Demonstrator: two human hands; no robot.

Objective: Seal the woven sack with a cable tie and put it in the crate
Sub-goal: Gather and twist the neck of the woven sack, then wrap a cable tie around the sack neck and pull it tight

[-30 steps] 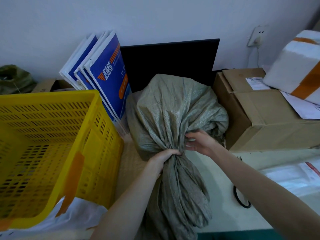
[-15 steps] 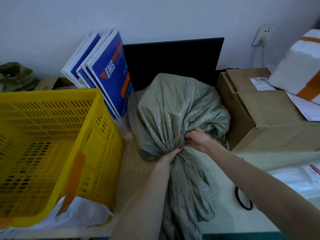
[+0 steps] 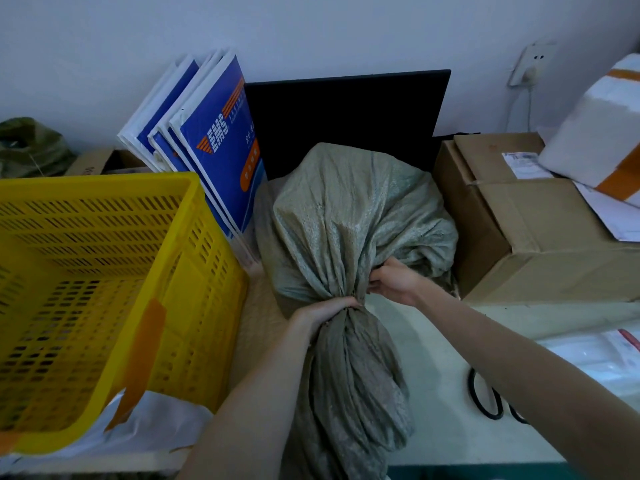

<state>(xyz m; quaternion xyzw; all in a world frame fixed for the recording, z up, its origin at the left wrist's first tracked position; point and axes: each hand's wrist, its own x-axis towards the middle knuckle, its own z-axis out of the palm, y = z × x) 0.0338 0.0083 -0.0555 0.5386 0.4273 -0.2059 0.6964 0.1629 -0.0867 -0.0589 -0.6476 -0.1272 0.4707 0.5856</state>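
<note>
Your left hand (image 3: 323, 315) squeezes the bunched neck of the grey-green woven sack (image 3: 349, 220); your right hand (image 3: 393, 282) pinches its folds.

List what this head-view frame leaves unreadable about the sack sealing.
- Cable tie: none discernible at the sack neck; left hand covers it.
- Right hand fingers: tucked into sack folds.
- Black loops: partly behind right forearm.
- Yellow crate: left side cropped.

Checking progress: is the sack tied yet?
Cannot tell: the left hand grips the bunched neck of the sack; no tie visible.
</note>
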